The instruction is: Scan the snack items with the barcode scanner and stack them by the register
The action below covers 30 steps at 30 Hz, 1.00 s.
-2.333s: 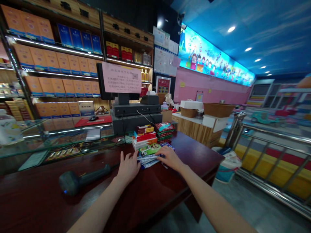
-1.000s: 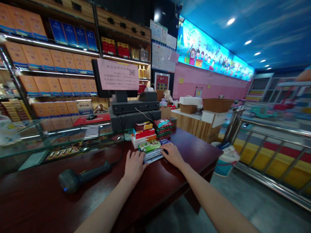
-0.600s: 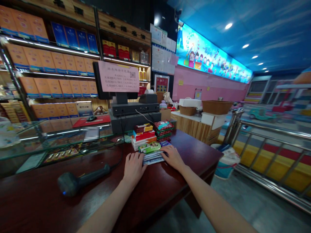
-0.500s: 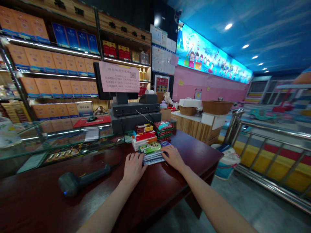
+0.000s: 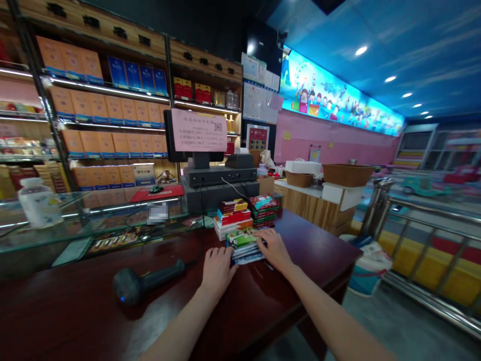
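Note:
A small stack of flat, shiny packets (image 5: pixel 247 256), the top one green, lies on the dark red wooden desk (image 5: pixel 259 301). My left hand (image 5: pixel 217 269) holds the stack's left side, its fingers bent and the thumb at the near edge. On the right side my right hand (image 5: pixel 277 249) grips the same stack, fingers over the top edge. Some fingertips are hidden. Right behind stand a pile of red, white and orange boxes (image 5: pixel 233 220) and a pile of red-green packets (image 5: pixel 264 209). A black barcode scanner (image 5: pixel 131 287) lies left of my left hand.
A monitor with a pink notice (image 5: pixel 199 131) stands on a black cash drawer (image 5: pixel 221 193) behind the piles. To the left is a glass counter (image 5: pixel 22 239) with a white bottle (image 5: pixel 39 203). A bucket (image 5: pixel 366 273) and metal railing (image 5: pixel 432 213) stand to the right.
The camera has turned a little to the left, so everything sits further right and lower in view. Both hands stay on the packet stack, which keeps its place beside the piles.

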{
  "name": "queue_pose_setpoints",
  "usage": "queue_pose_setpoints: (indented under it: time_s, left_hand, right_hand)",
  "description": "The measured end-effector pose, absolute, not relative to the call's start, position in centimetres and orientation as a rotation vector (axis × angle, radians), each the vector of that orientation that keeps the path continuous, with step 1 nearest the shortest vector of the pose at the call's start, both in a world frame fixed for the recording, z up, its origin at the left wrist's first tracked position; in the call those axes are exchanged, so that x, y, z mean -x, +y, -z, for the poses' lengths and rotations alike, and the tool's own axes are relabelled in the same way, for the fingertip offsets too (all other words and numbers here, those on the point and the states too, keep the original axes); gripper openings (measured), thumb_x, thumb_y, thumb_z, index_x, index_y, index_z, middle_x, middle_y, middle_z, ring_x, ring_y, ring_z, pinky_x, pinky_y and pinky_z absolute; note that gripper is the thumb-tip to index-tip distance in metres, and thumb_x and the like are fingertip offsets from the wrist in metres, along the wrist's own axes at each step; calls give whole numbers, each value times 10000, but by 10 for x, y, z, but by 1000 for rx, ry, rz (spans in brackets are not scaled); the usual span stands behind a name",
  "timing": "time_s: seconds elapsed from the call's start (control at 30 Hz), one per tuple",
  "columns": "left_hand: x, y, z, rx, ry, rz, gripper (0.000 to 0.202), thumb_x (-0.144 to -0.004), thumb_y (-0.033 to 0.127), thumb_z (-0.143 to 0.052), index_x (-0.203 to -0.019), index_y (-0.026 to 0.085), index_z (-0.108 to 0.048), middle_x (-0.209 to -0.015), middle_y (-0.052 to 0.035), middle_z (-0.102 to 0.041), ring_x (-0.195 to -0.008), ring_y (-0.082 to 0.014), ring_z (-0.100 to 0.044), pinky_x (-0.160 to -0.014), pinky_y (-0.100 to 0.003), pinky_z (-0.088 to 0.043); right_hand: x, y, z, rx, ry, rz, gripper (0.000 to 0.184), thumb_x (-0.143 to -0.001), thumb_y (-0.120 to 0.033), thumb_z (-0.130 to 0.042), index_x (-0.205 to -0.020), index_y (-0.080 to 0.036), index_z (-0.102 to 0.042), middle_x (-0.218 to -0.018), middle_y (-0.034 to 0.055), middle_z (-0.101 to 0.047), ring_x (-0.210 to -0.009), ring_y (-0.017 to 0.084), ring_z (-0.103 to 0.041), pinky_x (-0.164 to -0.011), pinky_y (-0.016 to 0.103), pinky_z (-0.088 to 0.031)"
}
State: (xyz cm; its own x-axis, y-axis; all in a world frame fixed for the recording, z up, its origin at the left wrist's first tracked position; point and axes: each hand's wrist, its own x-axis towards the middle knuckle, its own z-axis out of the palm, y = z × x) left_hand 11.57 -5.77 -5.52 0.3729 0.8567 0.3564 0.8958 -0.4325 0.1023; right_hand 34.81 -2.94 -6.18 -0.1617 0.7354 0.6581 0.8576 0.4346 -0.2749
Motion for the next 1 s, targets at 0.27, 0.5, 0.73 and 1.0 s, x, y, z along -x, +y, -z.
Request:
queue_pose_setpoints:
  time_s: [0.27, 0.5, 0.73, 1.0]
  left_hand:
    - [-94, -57, 44, 2504, -1612, 668, 341, -859, 405, -658, -1148, 226, -630, -1123, -70, -697, -1081, -277, -605, -1013, -444, -387]
    - [-53, -59, 25, 2449, -1596, 639, 200, -891, 310, -610, -1061, 219, -663, -1062, -65, -724, -1056, -257, -626, -1067, -465, -357]
    - [-5, -60, 18, 2367, -1627, 669, 167, -903, 285, -593, -1044, 233, -667, -1042, -53, -732, -1061, -245, -634, -1089, -471, -340]
    - [52, -61, 11, 2237, -1687, 706, 163, -934, 302, -557, -1034, 240, -669, -1018, -44, -744, -1033, -236, -651, -1051, -456, -373]
  right_hand:
    - [-317, -16, 57, 1196, -1953, 234, 244, -962, -247, -495, -1061, -221, -716, -1097, 76, -726, -1051, 249, -595, -926, 404, -456]
    - [-273, -4, 54, 1135, -1980, 221, 235, -952, -239, -507, -1040, -218, -724, -1080, 78, -736, -1026, 249, -611, -890, 394, -468]
    - [-234, 10, 54, 1010, -2003, 174, 227, -932, -205, -521, -1046, -220, -717, -1076, 77, -735, -1028, 245, -622, -915, 407, -475]
    - [-190, 18, 56, 921, -2026, 77, 223, -922, -173, -538, -1053, -236, -707, -1075, 60, -735, -1039, 243, -627, -943, 436, -484]
